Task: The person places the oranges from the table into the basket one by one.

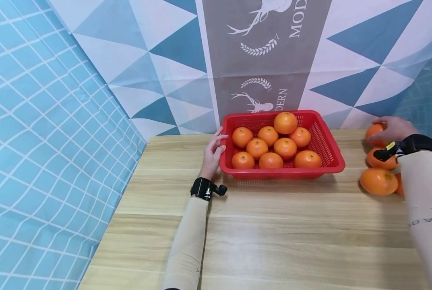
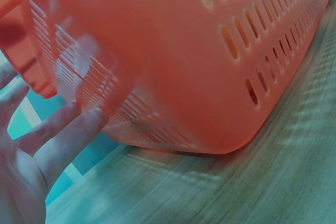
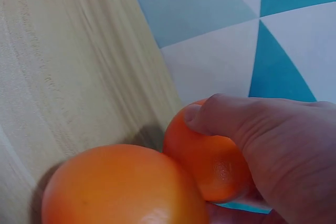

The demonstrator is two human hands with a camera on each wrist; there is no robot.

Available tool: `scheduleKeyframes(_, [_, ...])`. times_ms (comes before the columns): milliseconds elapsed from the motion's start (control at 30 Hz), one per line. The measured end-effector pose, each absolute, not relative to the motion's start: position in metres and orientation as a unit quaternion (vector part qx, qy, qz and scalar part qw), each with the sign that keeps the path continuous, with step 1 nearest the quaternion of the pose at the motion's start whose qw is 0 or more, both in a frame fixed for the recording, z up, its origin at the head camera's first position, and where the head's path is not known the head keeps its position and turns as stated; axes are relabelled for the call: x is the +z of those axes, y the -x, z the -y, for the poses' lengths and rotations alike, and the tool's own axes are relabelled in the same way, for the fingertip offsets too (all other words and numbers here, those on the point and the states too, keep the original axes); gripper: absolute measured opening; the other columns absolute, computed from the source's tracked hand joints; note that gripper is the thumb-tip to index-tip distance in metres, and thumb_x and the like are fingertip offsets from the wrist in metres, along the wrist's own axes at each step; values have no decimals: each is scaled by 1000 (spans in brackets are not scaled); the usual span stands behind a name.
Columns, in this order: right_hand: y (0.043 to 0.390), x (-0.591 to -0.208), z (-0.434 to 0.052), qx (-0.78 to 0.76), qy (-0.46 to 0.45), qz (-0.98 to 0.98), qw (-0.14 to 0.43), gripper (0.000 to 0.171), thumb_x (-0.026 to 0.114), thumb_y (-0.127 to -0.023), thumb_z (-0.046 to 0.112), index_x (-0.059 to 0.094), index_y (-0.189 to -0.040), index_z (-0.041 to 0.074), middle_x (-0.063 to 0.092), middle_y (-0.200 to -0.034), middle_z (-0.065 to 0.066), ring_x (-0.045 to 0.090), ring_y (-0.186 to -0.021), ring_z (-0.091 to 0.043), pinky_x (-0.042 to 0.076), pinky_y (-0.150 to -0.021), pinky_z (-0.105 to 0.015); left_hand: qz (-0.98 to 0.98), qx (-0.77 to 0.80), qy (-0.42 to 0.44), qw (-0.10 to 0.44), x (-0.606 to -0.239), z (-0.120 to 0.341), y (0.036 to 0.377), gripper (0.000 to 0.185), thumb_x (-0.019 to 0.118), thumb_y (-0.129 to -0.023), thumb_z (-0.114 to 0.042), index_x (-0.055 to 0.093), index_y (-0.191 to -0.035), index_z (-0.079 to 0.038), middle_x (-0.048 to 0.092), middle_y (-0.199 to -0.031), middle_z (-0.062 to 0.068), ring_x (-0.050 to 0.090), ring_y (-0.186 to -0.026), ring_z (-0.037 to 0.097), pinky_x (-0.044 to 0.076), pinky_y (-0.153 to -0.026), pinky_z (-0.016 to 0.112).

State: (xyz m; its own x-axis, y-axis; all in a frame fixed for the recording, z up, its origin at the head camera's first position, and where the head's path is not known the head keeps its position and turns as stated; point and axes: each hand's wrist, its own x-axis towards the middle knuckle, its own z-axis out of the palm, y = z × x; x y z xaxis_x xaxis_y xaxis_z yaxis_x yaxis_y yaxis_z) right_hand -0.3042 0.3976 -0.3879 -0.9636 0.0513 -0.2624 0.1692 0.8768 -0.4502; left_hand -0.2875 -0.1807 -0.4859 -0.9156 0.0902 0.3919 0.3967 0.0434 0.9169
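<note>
Gripping the far orange point(image 1: 374, 131) at the table's right edge, the right hand point(image 1: 393, 128) has its thumb and fingers curled over the top of the fruit; the right wrist view confirms the thumb wrapped over its upper side point(image 3: 207, 153), with the fruit touching a second orange point(image 3: 123, 187) in front of it. Loose oranges point(image 1: 378, 181) lie in a tight cluster beside the right forearm, near the backdrop and well apart from the red basket point(image 1: 331, 151). The basket sits on the table point(image 1: 273, 233) toward the back, holding nine oranges, one of them point(image 1: 286, 122) riding on top of the others. The left hand point(image 1: 213, 151) rests with relaxed, nearly straight fingers point(image 2: 63, 129) against the basket's left wall, holding nothing. Risks, as judged: the gripped orange touches its neighbour, so lifting it could nudge that one and set the cluster rolling, possibly off the table's right edge, which is close. The grip covers only the upper part of a smooth round fruit; it could slip during a carry. The basket is already well filled, so another orange dropped on the pile could roll out over the low rim. The basket is light plastic and steadied on one side only; a knock from the right might slide it.
</note>
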Motion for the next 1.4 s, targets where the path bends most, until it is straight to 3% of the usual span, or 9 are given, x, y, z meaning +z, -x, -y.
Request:
scheduleKeyframes(267, [293, -371, -387, -257, -77, -960, 85, 67, 61, -111, 21, 31, -161, -13, 37, -146, -48, 37, -121, -63, 53, -96, -74, 685, -696, 185, 106, -526, 194, 322, 38, 59, -109, -14, 74, -144, -19, 42, -183, -7, 51, -164, 25, 61, -117, 36])
scheduleKeyframes(433, [295, -357, -388, -238, -76, -966, 72, 65, 62, -110, 17, 32, -159, -13, 37, -143, -48, 39, -118, -62, 53, -92, -69, 703, -677, 184, 117, -499, 185, 298, 40, 54, -109, -7, 69, -146, -3, 39, -185, 8, 49, -165, 37, 58, -121, 46])
scheduleKeyframes(600, [315, -350, -401, -165, -33, -986, 19, 63, 68, -104, 16, 39, -150, -17, 41, -135, -51, 39, -112, -62, 48, -92, -71, 709, -672, 177, 123, -484, 180, 286, 40, 50, -109, 2, 63, -146, 9, 39, -184, 12, 42, -170, 37, 52, -126, 49])
scheduleKeyframes(1067, [315, -341, -401, -164, -35, -986, 20, 63, 67, -105, 16, 39, -149, -18, 39, -134, -51, 36, -113, -62, 47, -94, -72, 711, -671, 172, 119, -483, 178, 284, 40, 49, -110, 2, 62, -148, 9, 39, -185, 8, 46, -168, 38, 53, -123, 54])
scheduleKeyframes(1400, [328, -338, -398, -154, 3, -988, 18, 63, 73, -102, 19, 45, -147, -16, 47, -129, -49, 40, -112, -61, 47, -90, -70, 710, -672, 173, 122, -483, 178, 284, 40, 48, -111, 3, 63, -148, 9, 39, -185, 9, 45, -168, 38, 52, -124, 51])
